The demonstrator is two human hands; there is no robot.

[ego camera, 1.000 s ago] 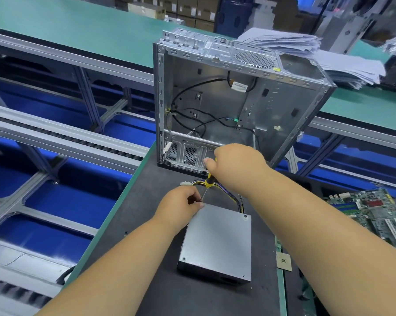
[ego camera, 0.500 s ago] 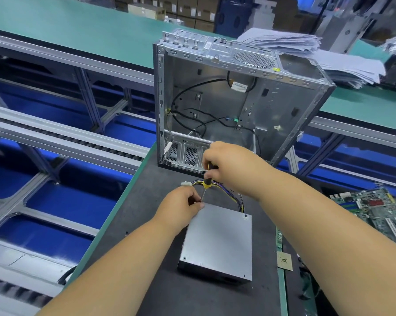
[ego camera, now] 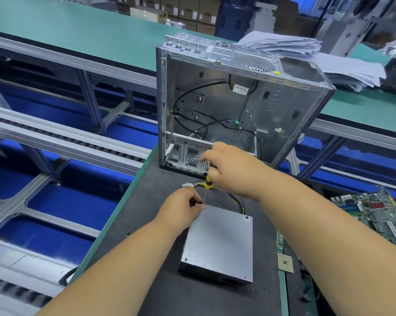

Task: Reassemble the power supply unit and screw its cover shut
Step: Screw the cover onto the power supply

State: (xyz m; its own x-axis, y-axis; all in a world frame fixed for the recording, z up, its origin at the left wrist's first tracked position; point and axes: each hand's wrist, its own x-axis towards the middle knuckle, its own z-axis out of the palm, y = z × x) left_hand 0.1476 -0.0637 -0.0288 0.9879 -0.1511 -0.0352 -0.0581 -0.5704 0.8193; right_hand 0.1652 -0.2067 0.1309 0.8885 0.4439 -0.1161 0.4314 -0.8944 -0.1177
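Observation:
The grey power supply unit (ego camera: 219,240) lies flat on the dark mat, cover side up, its yellow and purple cable bundle (ego camera: 241,205) leaving the far edge. My right hand (ego camera: 229,165) grips a yellow and black screwdriver (ego camera: 207,184) held nearly upright, with its tip down at the unit's far left corner. My left hand (ego camera: 184,207) rests on that same corner, fingers pinched around the screwdriver's shaft near the tip. The screw itself is hidden by my fingers.
An open, empty computer case (ego camera: 238,106) stands upright just beyond the unit. A green motherboard (ego camera: 379,215) lies at the right, a small CPU chip (ego camera: 285,262) near the mat's right edge. Stacked papers (ego camera: 306,55) sit behind the case. A conveyor frame (ego camera: 55,137) runs along the left.
My right hand has shifted slightly up and left while turning the screwdriver's handle. My left hand and the unit have stayed in place.

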